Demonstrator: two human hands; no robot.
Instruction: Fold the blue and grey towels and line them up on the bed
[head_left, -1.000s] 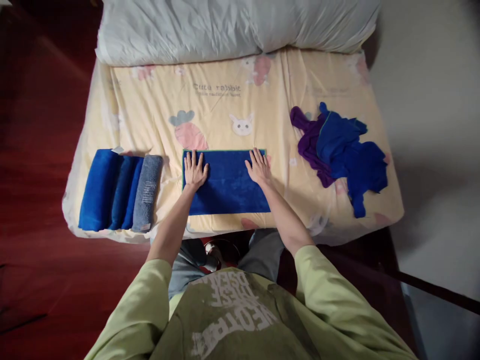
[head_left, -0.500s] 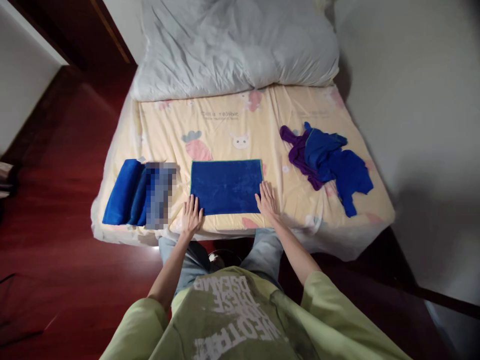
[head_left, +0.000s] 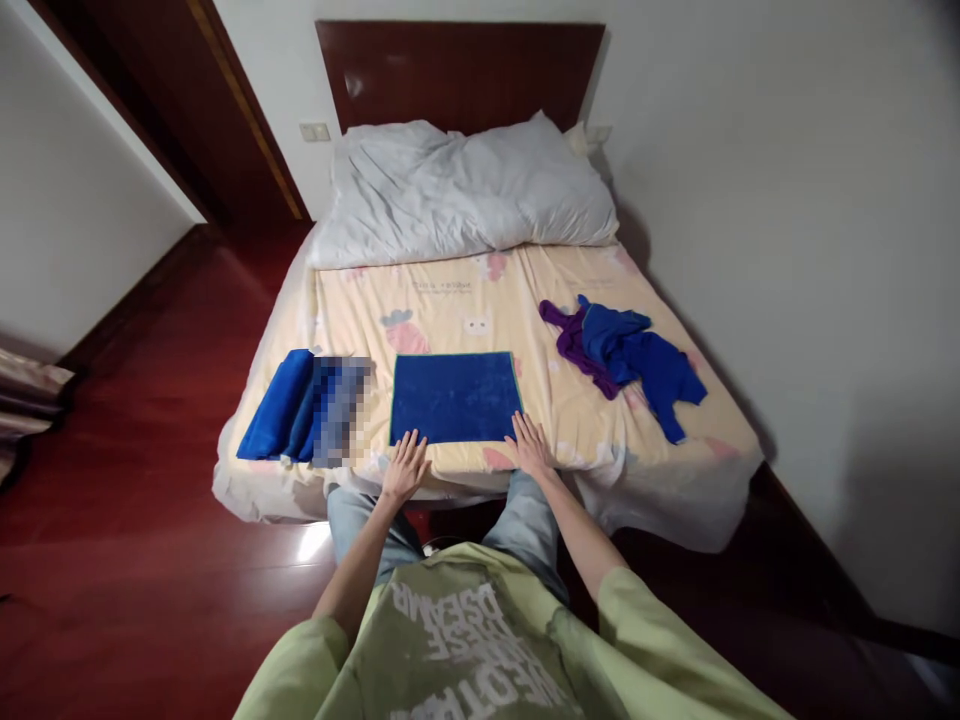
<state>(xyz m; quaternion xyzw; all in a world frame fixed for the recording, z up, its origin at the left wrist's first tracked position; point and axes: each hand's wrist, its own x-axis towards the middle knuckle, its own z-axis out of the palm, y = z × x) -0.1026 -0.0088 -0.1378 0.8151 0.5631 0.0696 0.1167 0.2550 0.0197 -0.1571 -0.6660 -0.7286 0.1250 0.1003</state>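
Observation:
A blue towel (head_left: pixel 455 397) with thin green edging lies flat on the bed in front of me. My left hand (head_left: pixel 407 465) rests open at its near left corner, fingers stretched forward. At the near right corner my right hand (head_left: pixel 530 444) lies open, its fingertips on the towel's edge. Neither hand grips the cloth. Left of it are rolled or folded blue towels (head_left: pixel 279 405), partly covered by a blurred patch. To the right lies a crumpled heap of blue cloths (head_left: pixel 637 350) with a purple cloth (head_left: pixel 585 355) among them.
The bed (head_left: pixel 480 290) has a cream sheet printed with carrots and rabbits. A bunched grey-white quilt (head_left: pixel 465 195) lies at its far end, before a dark wooden headboard (head_left: pixel 461 75). A wall (head_left: pixel 787 200) stands on the right, and reddish floor (head_left: pixel 165 400) lies to the left.
The view has tilted up, bringing the headboard into sight. My left hand has shifted slightly right along the towel's near edge. My right hand stays at the near right corner.

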